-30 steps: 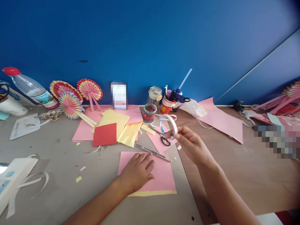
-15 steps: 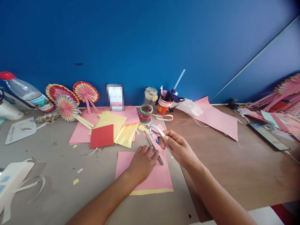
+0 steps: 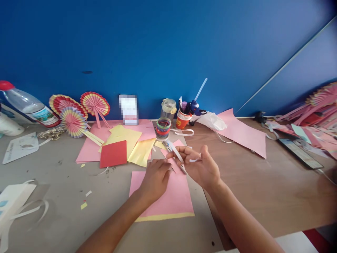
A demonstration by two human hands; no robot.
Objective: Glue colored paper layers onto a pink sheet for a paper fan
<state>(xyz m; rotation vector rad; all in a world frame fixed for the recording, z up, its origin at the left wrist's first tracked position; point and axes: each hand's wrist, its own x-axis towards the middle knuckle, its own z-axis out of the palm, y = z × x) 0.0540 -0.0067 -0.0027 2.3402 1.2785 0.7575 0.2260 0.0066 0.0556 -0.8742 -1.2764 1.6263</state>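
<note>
Tape roll (image 3: 176, 152), white and narrow, is held in the right hand (image 3: 204, 167), its band crossing the fingers while the thumb stands raised; a loose white strip (image 3: 195, 159) curls near that thumb. The left hand (image 3: 156, 177) is palm down at the far part of a pink paper sheet (image 3: 175, 202), its fingers bent; whether they pinch anything, I cannot tell. Yellow edging (image 3: 165, 216) runs along the sheet's near side. A utility knife (image 3: 183, 170) shows its end between the hands, the rest largely hidden. Beyond the left hand lie a red paper rectangle (image 3: 113, 154) and yellow paper (image 3: 142, 151); farther back stands a red paper cup (image 3: 181, 121) holding pens.
</note>
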